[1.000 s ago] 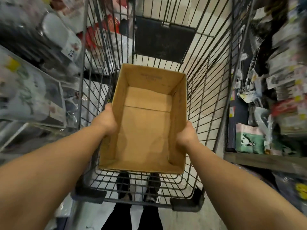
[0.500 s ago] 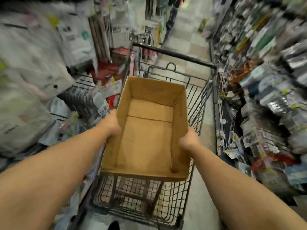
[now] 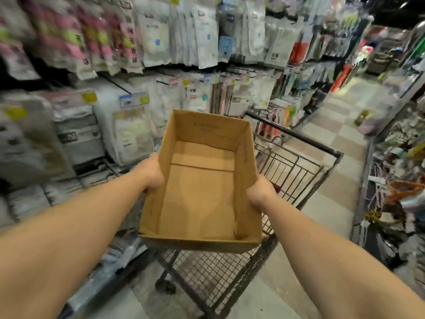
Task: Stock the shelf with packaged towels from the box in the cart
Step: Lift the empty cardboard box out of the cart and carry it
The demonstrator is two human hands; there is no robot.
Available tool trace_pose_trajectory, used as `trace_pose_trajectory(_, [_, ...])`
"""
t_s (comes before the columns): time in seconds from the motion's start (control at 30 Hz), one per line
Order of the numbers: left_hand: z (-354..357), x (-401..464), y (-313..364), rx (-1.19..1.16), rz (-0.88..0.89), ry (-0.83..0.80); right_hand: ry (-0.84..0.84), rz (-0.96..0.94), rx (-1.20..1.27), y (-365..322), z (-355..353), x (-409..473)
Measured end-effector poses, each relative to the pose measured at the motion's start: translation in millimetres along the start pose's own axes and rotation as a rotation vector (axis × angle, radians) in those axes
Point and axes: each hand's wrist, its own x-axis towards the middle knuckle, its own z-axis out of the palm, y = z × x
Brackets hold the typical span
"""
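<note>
Store shelving (image 3: pixel 142 93) packed with hanging and stacked plastic-wrapped goods fills the left and upper part of the frame, blurred, with a checked aisle floor (image 3: pixel 331 125) running off to the upper right. At centre the cardboard box (image 3: pixel 202 194) is held up above the wire cart (image 3: pixel 287 171), its open top toward the camera and its long axis running away from the person toward the upper centre. Nothing shows inside it: only the bare, creased brown floor flaps and plain matte walls, so by my judgement no packaged towels remain to be taken out of it. The left hand (image 3: pixel 153 173) grips the left long wall near its middle; the right hand (image 3: pixel 261 192) clasps the right long wall a little nearer the person, fingers hidden behind the card. Both hands sit equally close to the load. The cart's black handle bar (image 3: pixel 296 137) lies beyond the box, toward the right.
</note>
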Motion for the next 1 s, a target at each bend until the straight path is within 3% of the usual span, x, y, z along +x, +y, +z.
trace_pose_trajectory(0.3, [-50,-131,-127,-0.138,-0.306,0.188,-0.196,-0.331,-0.176,-85,68,-71])
trace_pose_trajectory(0.47, [-72,-227,-204,-0.176,-0.376,0.269,-0.335,-0.504,-0.271,-133,136,-129])
trace_pose_trajectory(0.63, [-83,-339,-294,-0.195,-0.555,0.369,-0.433,-0.649,-0.330,-170,196,-238])
trace_pose_trajectory(1.0, [-95,-669,-480,-0.234,-0.945,0.546,-0.690,-1.048,-0.421,-211,348,-560])
